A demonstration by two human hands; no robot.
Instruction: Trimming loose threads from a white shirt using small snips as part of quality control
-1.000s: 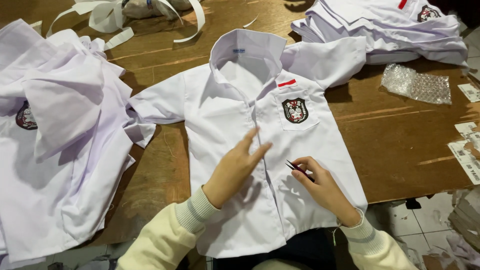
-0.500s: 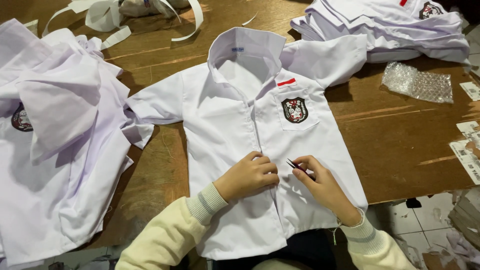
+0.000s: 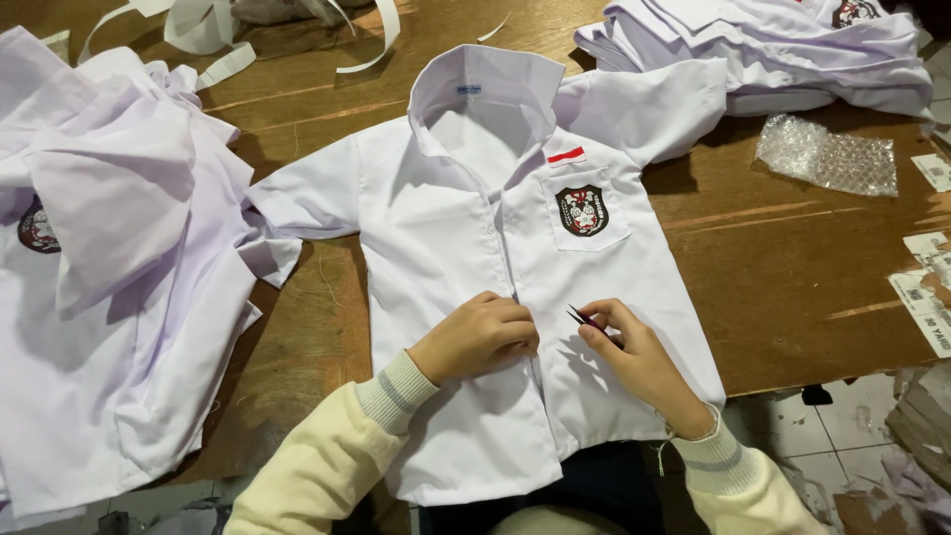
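My right hand [image 3: 639, 359] pinches a small dark snipper [image 3: 582, 318] between thumb and fingers. Its thin tip points up and left, toward the middle of the shirt [image 3: 466, 238]. The hand rests on the shirt, just right of the front opening.

My left hand [image 3: 480, 337] is curled into a loose fist. It presses on the shirt right at the front opening, and its knuckles are just beside the snipper tip. I cannot tell if it pinches a bit of cloth or a thread under the fingers.

The shirt is white with short sleeves. It lies flat on the table [image 3: 792, 248], front up, with the collar far from me and the bottom edge hanging over the near side by my lap. On its chest pocket is a dark badge [image 3: 581, 210]. Just above the pocket is a little red and white strip [image 3: 566, 156].

To my left is a big heap [image 3: 109, 297] of white shirts, touching one sleeve. At the far right is a neater stack [image 3: 773, 50] of folded shirts. Near it lies a piece of bubble wrap [image 3: 827, 156]. Some paper tags [image 3: 926, 287] sit at the right edge of the table. White strips [image 3: 213, 40] curl at the far left.
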